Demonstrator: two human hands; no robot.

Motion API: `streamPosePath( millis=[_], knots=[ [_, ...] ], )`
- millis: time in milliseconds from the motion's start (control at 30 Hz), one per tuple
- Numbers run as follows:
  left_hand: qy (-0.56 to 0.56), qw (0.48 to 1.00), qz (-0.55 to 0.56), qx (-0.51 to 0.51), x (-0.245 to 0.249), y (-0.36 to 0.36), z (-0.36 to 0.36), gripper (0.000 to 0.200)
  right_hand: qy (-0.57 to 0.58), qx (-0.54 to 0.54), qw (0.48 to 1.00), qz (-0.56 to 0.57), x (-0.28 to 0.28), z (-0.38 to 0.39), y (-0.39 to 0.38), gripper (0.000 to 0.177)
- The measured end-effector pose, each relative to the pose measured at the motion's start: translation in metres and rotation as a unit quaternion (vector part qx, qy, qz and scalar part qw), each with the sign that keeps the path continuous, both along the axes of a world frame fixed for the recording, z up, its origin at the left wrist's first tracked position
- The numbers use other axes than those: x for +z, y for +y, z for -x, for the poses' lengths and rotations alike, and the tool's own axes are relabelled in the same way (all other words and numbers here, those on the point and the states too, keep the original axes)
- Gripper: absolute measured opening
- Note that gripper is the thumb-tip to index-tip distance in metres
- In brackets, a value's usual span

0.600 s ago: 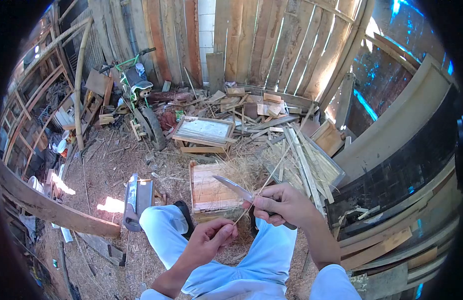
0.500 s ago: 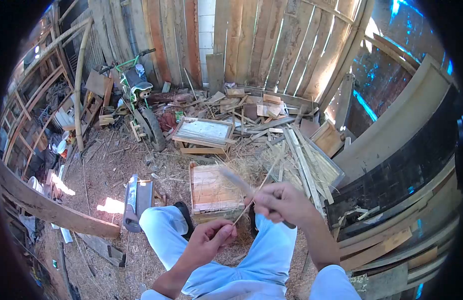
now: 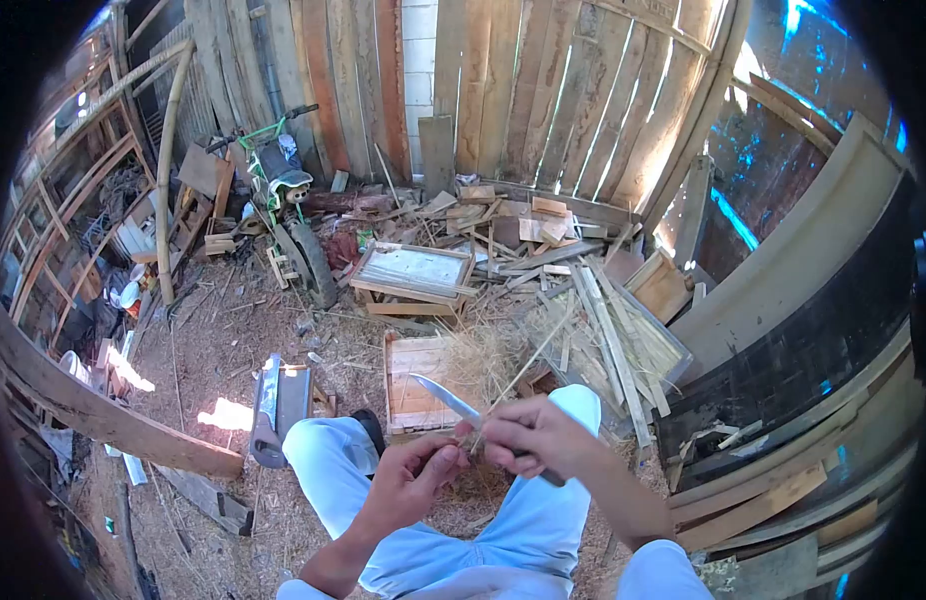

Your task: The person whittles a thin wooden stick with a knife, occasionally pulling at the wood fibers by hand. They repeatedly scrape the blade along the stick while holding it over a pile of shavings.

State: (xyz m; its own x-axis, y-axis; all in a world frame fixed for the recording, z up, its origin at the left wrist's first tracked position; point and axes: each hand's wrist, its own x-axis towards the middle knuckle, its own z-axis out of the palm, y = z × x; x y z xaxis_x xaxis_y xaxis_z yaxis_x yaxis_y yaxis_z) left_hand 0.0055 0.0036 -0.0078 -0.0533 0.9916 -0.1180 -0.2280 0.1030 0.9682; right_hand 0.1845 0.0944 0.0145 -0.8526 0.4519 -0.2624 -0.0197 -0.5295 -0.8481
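Since the frame 0.6 s back, my right hand (image 3: 531,437) sits lower and further left. It is now just beside my left hand (image 3: 411,482), and the gap between them is almost gone. The knife (image 3: 445,397) has dropped with it, and its blade is sharp again after the blur in between.

Knife axis: diagonal, tip up-left and away from me, over the wooden crate (image 3: 415,362). The handle end pokes out down-right of my fist. The right hand is closed fully around the handle.

Sliver (image 3: 528,365): thin and straight, long axis running low-left to up-right, far end out over the straw (image 3: 483,350). My left thumb and fingers pinch the near end tight. The sliver crosses the blade right at my right fingertips, so the contact point is between the two hands, above my knees.
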Motion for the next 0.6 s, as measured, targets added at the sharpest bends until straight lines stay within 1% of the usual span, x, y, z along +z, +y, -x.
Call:
streamPosePath(
  millis=[67, 100, 167, 200, 267, 333, 433, 567, 600],
  knots=[
    [0.05, 0.994, -0.003, -0.092, 0.008, -0.002, 0.009, 0.021, -0.023, -0.012, 1.0, -0.017, 0.015, -0.004, 0.006, 0.03],
    [0.049, 0.995, -0.003, -0.092, 0.007, -0.002, 0.011, 0.021, -0.024, -0.012, 1.0, -0.016, 0.018, -0.004, 0.007, 0.03],
    [-0.06, 0.991, 0.007, -0.116, 0.003, -0.001, 0.012, 0.021, -0.03, -0.047, 0.997, -0.058, 0.023, -0.006, 0.009, 0.031],
    [-0.062, 0.991, 0.006, -0.116, 0.003, -0.002, 0.012, 0.021, -0.015, -0.057, 0.996, -0.06, 0.02, -0.009, 0.014, 0.027],
    [-0.051, 0.991, 0.04, -0.116, 0.005, -0.005, 0.013, 0.02, -0.022, -0.067, 0.995, -0.064, 0.021, -0.016, 0.022, 0.028],
    [-0.045, 0.991, 0.04, -0.116, 0.004, -0.005, 0.015, 0.02, -0.017, -0.082, 0.995, -0.056, 0.027, -0.015, 0.023, 0.026],
    [-0.043, 0.992, 0.041, -0.116, 0.002, -0.005, 0.015, 0.02, -0.031, -0.069, 0.995, -0.071, 0.022, -0.015, 0.026, 0.024],
    [-0.059, 0.991, 0.053, -0.105, 0.004, -0.005, 0.016, 0.02, -0.025, -0.077, 0.995, -0.055, 0.026, -0.011, 0.029, 0.023],
    [-0.059, 0.991, 0.053, -0.105, 0.004, -0.006, 0.016, 0.02, -0.042, -0.107, 0.99, -0.085, 0.021, -0.012, 0.034, 0.025]
  ],
)
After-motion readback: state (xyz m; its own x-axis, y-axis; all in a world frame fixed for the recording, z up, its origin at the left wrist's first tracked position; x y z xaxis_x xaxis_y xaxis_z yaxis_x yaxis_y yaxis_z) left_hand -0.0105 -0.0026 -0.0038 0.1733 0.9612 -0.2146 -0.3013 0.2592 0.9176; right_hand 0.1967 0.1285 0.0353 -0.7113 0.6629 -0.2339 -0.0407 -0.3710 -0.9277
